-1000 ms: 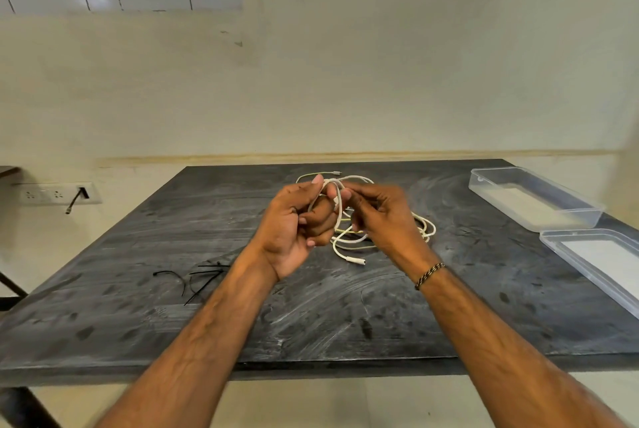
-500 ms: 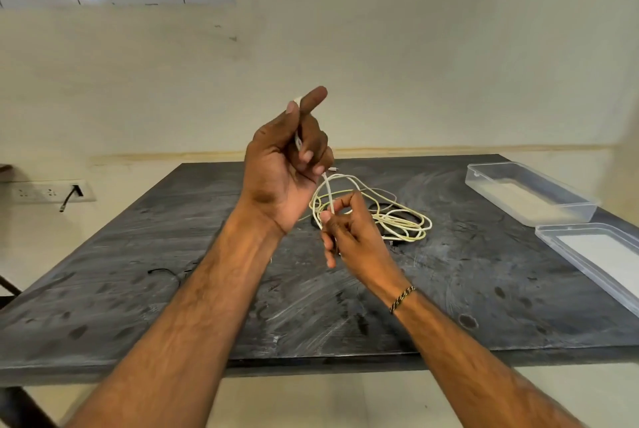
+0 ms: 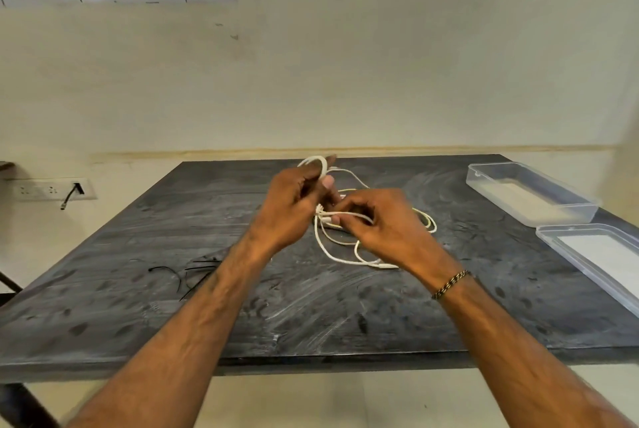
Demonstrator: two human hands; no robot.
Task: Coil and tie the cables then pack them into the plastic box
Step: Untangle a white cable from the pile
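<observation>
A white cable [image 3: 332,248] trails in loose loops on the dark table, over a yellowish cable [image 3: 427,220] lying behind it. My left hand [image 3: 294,206] holds a small coil of the white cable, whose top loop [image 3: 316,162] shows above the fingers. My right hand [image 3: 387,220] pinches a strand of the same cable just to the right of the left hand. The clear plastic box [image 3: 529,196] stands open at the table's far right, with its lid [image 3: 594,255] lying in front of it.
Several black cable ties [image 3: 186,275] lie on the table [image 3: 311,317] to the left of my left forearm. A wall socket with a plug [image 3: 74,189] is at the left. The table's front edge runs beneath my forearms.
My left hand has come down from its raised position to just above the table, with a loop of cable now in it. My right hand has moved right and grips a strand beside it.
</observation>
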